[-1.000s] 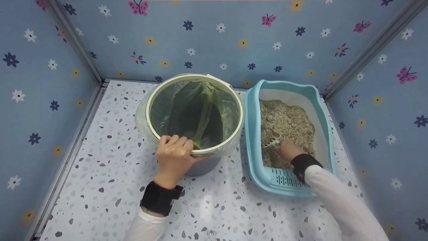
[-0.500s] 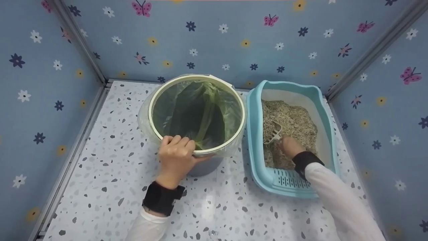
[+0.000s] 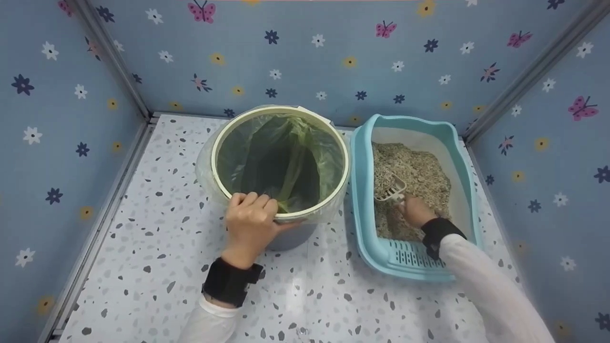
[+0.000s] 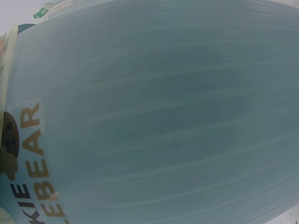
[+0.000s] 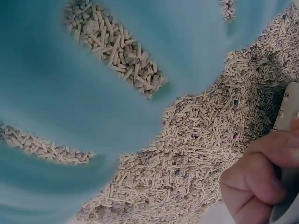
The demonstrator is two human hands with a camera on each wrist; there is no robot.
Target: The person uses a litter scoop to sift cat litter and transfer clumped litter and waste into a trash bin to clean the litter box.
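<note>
The left hand (image 3: pixel 249 227) grips the near rim of the round bin (image 3: pixel 279 216), fingers curled over the cream edge and thumb against the outer wall, exactly where it was in both earlier pictures. The right hand (image 3: pixel 416 210) is closed around the handle of a white slotted scoop (image 3: pixel 390 189), and this is what has changed: a second ago the scoop head lay lower and nearer in the litter, half a second ago it was raised and tilted, and now it sits slightly further back and to the right, its head resting on the pellets near the tray's left wall. The right wrist view shows the curled fingers (image 5: pixel 261 177) wrapped about the pale handle, with beige pellet litter (image 5: pixel 196 140) spread beneath and the blurred turquoise wall of the tray close before the lens. The left wrist view is filled by the bin's grey-blue side, with brown lettering at its lower left. Both sleeves are white, each with a black band at the wrist. On the speckled counter (image 3: pixel 157 247) the bin stands just beside the turquoise litter tray (image 3: pixel 405 259), whose slotted near lip lies under the right forearm. A green bag (image 3: pixel 281 162) lines the bin. Behind them rise blue walls (image 3: pixel 333 62) printed with flowers and butterflies.
</note>
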